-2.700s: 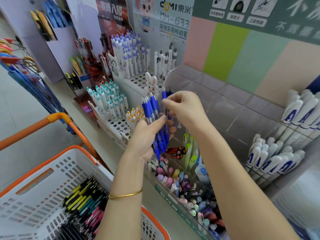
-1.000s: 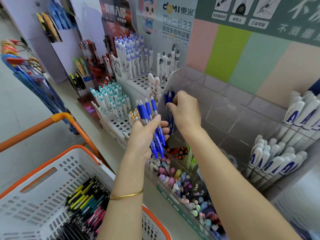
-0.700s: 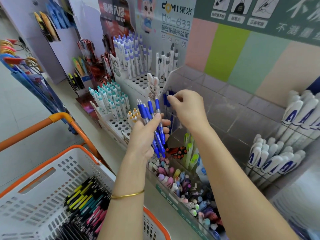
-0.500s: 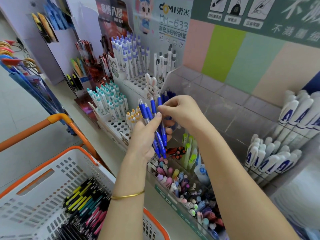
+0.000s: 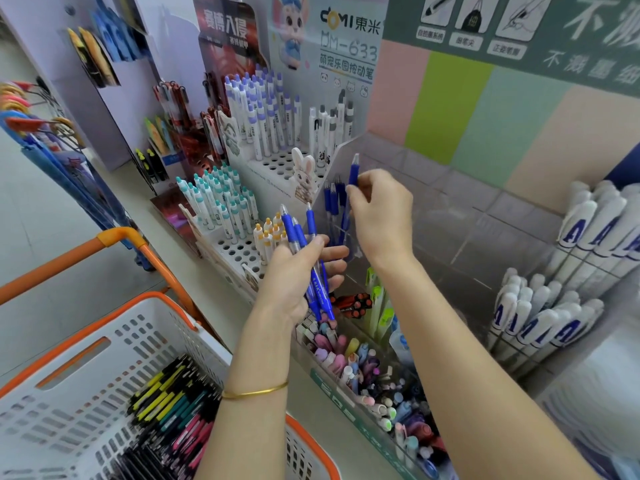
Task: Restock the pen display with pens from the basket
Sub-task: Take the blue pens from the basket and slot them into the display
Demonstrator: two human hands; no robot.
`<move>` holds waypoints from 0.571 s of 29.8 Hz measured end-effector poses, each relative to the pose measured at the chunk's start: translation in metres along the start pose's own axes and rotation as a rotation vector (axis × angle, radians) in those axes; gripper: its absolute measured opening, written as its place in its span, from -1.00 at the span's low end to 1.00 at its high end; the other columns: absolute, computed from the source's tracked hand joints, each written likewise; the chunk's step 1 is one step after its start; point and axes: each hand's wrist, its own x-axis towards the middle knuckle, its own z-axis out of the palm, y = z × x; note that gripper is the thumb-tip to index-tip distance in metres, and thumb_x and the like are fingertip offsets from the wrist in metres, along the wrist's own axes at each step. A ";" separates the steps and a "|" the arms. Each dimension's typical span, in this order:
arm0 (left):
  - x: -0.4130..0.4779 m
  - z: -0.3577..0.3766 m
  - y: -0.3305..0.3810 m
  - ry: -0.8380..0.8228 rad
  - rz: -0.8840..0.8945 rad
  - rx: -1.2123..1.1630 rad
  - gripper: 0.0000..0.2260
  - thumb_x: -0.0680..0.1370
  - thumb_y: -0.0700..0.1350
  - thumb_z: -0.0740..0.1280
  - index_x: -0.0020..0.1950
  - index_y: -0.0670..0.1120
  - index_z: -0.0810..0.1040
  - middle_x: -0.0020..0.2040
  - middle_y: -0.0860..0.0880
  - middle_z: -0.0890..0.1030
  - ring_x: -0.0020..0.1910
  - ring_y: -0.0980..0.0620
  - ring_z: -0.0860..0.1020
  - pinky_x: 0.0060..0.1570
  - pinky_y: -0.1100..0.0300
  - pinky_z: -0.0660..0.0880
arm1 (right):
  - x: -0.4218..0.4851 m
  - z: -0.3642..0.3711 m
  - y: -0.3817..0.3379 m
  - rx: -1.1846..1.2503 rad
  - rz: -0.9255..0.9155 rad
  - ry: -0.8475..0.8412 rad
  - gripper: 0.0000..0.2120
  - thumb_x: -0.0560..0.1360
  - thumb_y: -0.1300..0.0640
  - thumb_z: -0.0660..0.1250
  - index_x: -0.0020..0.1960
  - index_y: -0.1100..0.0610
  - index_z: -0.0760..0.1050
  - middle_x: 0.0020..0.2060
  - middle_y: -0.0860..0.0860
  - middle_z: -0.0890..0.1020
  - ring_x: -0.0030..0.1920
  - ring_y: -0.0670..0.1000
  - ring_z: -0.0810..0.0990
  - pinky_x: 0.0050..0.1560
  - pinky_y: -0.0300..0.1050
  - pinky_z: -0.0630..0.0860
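L hand (image 5: 294, 275) mid-frame, fingers curled round a bunch of blue pens (image 5: 320, 299), thumb across the front. 3 tips poke up above the hand, clicker ends hang below the palm. Gold bangle (image 5: 254, 393) on L wrist.

R hand (image 5: 382, 213) just right of it and farther, fingers pinching 1 blue pen (image 5: 353, 173). That pen is upright, tip up, its lower part behind the fingers. It sits over the far-left compartment of the clear acrylic display (image 5: 450, 237); can't tell if its end touches the bottom. A few blue pens (image 5: 333, 202) stand in that compartment already, just left of the R hand.

Basket (image 5: 145, 341), white w/ orange rim and handle, near left. Mixed pens (image 5: 173, 414) lie in it: yellow, teal, pink, black.

White tiered stand (image 5: 242, 251) w/ holes left of the display, holding teal-cap, yellow-cap and purple-cap pens. Rabbit cutout (image 5: 303, 171) on its right edge. Near tray (image 5: 332, 386) in front of the display packed w/ pastel pens. White-and-blue pens (image 5: 536, 323) stacked far right.
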 end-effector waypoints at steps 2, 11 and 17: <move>0.000 -0.001 0.000 -0.003 0.005 0.003 -0.83 0.65 -0.17 0.22 0.17 -0.20 0.50 -0.24 -0.08 0.68 -0.37 0.07 0.64 -0.40 0.21 0.60 | 0.001 0.005 0.005 -0.156 0.010 -0.067 -0.85 0.55 0.12 0.29 -0.01 0.20 0.56 -0.13 0.08 0.62 -0.12 0.09 0.57 -0.14 -0.03 0.49; 0.001 -0.004 0.000 -0.040 0.037 0.038 -0.82 0.66 -0.17 0.18 0.14 -0.20 0.52 -0.23 -0.07 0.70 -0.33 0.05 0.66 -0.32 0.18 0.63 | 0.000 0.004 0.002 -0.283 0.021 -0.141 -0.85 0.53 0.11 0.33 -0.05 0.20 0.58 -0.14 0.06 0.60 -0.13 0.06 0.54 -0.16 -0.10 0.42; 0.002 -0.001 0.000 -0.106 0.067 0.078 -0.80 0.66 -0.15 0.18 0.13 -0.22 0.53 -0.24 -0.08 0.69 -0.32 0.03 0.65 -0.30 0.14 0.62 | -0.013 -0.019 -0.018 0.115 0.127 -0.424 -0.79 0.52 0.11 0.35 -0.14 0.26 0.61 -0.37 0.09 0.62 -0.46 -0.15 0.50 -0.45 -0.31 0.45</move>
